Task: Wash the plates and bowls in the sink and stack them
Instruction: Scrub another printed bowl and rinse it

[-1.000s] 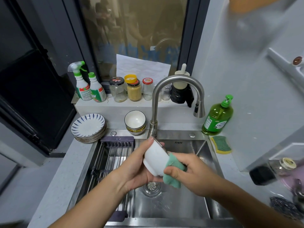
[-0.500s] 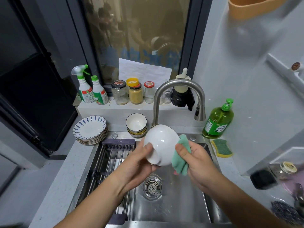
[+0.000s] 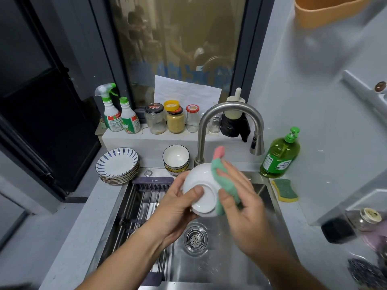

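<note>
Above the steel sink [image 3: 270, 208], my left hand [image 3: 178, 208] grips a white bowl [image 3: 202, 185] turned with its foot ring toward me, thumb on the base. My right hand [image 3: 240, 208] presses a green and pink cloth [image 3: 218, 170] against the bowl's right side, thumb pinching the cloth; the hand is motion-blurred. A stack of blue-striped plates [image 3: 118, 165] sits on the counter at the back left. Stacked bowls [image 3: 176, 159] stand beside the faucet base.
The curved faucet [image 3: 230, 114] arches over the sink. A roll-up drying rack [image 3: 142, 206] covers the sink's left half, the drain [image 3: 195, 239] below. Green soap bottle [image 3: 280, 155] and sponge [image 3: 285, 190] sit right. Jars [image 3: 165, 119] and spray bottles [image 3: 117, 114] line the ledge.
The bowl has been turned so its base faces me and lifted slightly. My right hand slid the cloth up and around the bowl's right side; a pink corner now sticks up.
</note>
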A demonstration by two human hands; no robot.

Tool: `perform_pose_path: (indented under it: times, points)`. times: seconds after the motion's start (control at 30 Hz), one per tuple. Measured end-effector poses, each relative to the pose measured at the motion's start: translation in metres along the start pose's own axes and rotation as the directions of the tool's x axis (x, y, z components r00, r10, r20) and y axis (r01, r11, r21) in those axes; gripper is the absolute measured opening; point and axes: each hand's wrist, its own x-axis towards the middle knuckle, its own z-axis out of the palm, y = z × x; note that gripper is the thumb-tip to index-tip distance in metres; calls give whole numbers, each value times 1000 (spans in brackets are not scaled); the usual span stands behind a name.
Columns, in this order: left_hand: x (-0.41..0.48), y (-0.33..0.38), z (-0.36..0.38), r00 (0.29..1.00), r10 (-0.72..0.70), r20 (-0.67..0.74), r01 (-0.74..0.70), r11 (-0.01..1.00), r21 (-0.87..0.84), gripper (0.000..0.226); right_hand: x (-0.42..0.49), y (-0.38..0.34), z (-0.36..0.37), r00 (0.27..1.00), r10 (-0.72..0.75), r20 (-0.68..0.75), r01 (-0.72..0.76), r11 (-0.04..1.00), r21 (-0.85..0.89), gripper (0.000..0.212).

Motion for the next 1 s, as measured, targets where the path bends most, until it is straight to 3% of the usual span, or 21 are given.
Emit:
perform_pose_path:
  times: [0.07,0.2,0.37,0.5,0.6,0.73,0.9,1.0]
  points:
    - [-1,1,2,1000,4,16,-5,999,52,90,3,6,-1,986,-68,151,92,982,-164,42]
    - [2,1,4,1000,9,11,-10,985,174,77,29,10,-6,956,-71,284,146,956,-254,42]
    - [6,14,-1,999,7,-53,-2,995,105,97,11,24,0,978,128,167,-145,985,90,44]
    - [1,12,4,999,34,16,-36,985,167,81,12,23,5,990,94,105,-98,995,28,40]
    - [2,12,13,995,94,19,-96,967,235,71,42,19,1,979,139,148,-144,989,27,37]
    - [12,25,18,989,98,-111,-96,995,23,60,35,21,13,952,304,36,-304,925,230,39]
    - [15,13,29,978,53,-201,-74,993,-97,64,19,16,35,870,493,-28,-406,746,527,40]
    - [10,2,32,983,-20,-182,10,999,-52,63,30,16,28,889,420,-184,-322,858,401,41]
